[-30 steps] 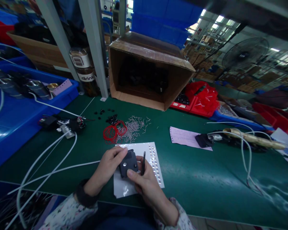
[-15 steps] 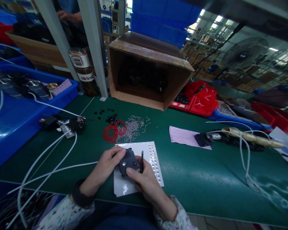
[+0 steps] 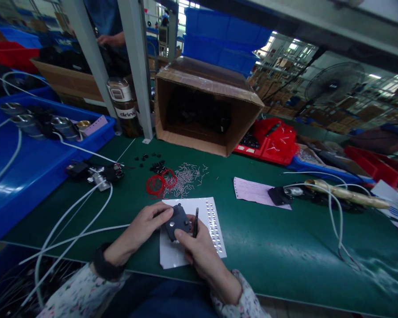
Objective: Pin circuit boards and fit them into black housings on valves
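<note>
Both left hand [image 3: 148, 222] and right hand [image 3: 199, 244]: fingers pinching a dark block [image 3: 179, 217]; work appears unfinished, far pins [image 3: 185, 179] loose.

Dim overall, cool cast. Windows [image 3: 269, 45] at the back blown out; ceiling light [image 3: 374, 76] upper right clipped too. Glare streaks on the green bench [image 3: 285, 247], lower right; sheen on the blue tray [image 3: 6, 174], left. Inside of the cardboard box [image 3: 205, 79] near black. In hand, dark grey housing [image 3: 179, 216] low-contrast, 1 bright spot. Wide lens: 2 metal posts [image 3: 135, 66] look tilted, edges stretched. Fan [image 3: 334, 84] soft; print on the pink slip [image 3: 252, 191] unreadable.
</note>
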`<move>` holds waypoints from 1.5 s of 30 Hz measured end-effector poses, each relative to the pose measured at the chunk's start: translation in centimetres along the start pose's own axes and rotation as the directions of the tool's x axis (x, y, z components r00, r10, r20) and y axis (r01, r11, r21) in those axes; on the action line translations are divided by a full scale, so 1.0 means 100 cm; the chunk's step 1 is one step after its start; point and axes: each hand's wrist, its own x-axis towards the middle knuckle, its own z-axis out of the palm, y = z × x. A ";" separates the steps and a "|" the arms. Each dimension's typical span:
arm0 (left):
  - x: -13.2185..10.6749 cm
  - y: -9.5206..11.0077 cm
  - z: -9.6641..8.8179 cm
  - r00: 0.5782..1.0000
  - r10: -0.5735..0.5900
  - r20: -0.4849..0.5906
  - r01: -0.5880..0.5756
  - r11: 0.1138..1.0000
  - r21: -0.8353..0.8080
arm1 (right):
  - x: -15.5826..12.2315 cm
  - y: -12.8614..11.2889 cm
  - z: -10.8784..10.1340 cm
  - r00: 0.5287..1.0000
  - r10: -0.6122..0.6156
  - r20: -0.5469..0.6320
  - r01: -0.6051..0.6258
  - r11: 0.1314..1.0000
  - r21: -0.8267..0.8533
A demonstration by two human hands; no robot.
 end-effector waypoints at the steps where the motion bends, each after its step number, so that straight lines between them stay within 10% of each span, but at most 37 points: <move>1: 0.000 -0.002 0.001 1.000 0.001 -0.015 -0.001 1.000 0.001 | 0.000 0.000 0.000 1.000 0.001 0.003 -0.001 1.000 -0.004; 16: -0.008 -0.005 -0.005 0.998 -0.049 0.026 0.049 0.999 0.024 | -0.004 -0.004 0.003 0.997 -0.077 0.033 0.079 0.992 -0.096; 23: -0.035 -0.020 -0.006 0.982 0.183 -0.049 -0.160 0.941 0.297 | -0.006 -0.012 -0.003 0.972 -0.150 0.179 0.188 0.959 -0.214; 25: -0.039 -0.022 -0.006 0.949 0.314 -0.040 -0.273 0.875 0.399 | -0.003 -0.019 -0.011 0.927 -0.269 0.262 0.357 0.847 -0.394; 29: -0.037 -0.024 -0.003 0.820 0.572 -0.022 -0.419 0.625 0.659 | 0.012 -0.028 -0.027 0.752 -0.437 0.494 0.649 0.360 -0.670; 37: -0.022 -0.024 0.018 0.619 0.775 0.125 -0.336 0.117 0.935 | 0.050 -0.027 -0.045 0.543 -0.399 0.739 0.621 -0.401 -0.673; 41: -0.010 -0.023 0.023 0.585 0.792 0.174 -0.323 0.031 0.946 | 0.056 -0.027 -0.060 0.599 -0.304 0.741 0.613 -0.421 -0.669; 45: 0.003 -0.018 0.024 0.546 0.786 0.291 -0.343 -0.107 0.933 | 0.070 -0.032 -0.092 0.699 -0.458 0.548 0.560 -0.125 -0.819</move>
